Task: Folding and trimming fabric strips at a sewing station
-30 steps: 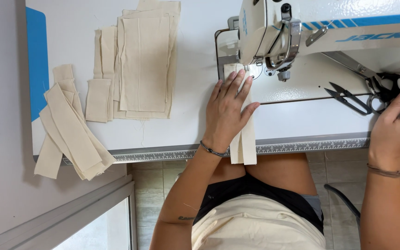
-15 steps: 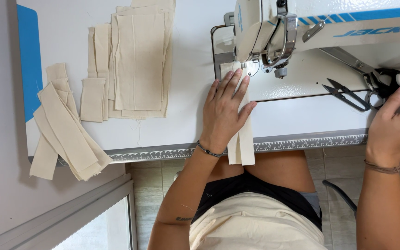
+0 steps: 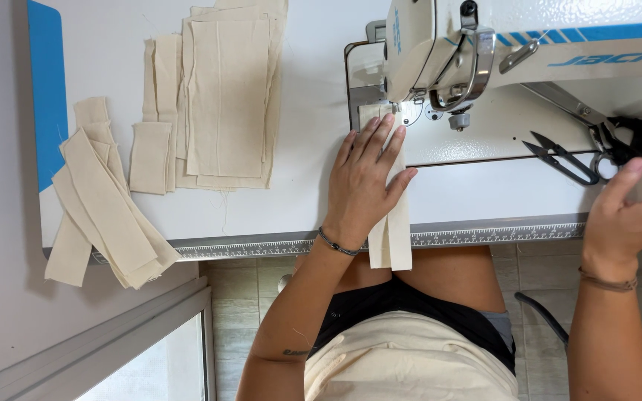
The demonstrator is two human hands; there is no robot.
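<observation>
Cream fabric strip (image 3: pixel 391 230) lies flat under my left hand (image 3: pixel 365 186), fingers spread, just in front of the sewing machine (image 3: pixel 440 44). My right hand (image 3: pixel 629 212) hovers loosely open, holding nothing, beside the scissors (image 3: pixel 596 145) at the machine's right.

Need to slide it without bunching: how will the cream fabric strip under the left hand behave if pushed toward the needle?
The fabric strip is probably floppy: its near end droops over the table edge. It looks thin and light, so it would likely buckle unless the left hand presses flat. The smooth white tabletop should let it slide easily.
</observation>
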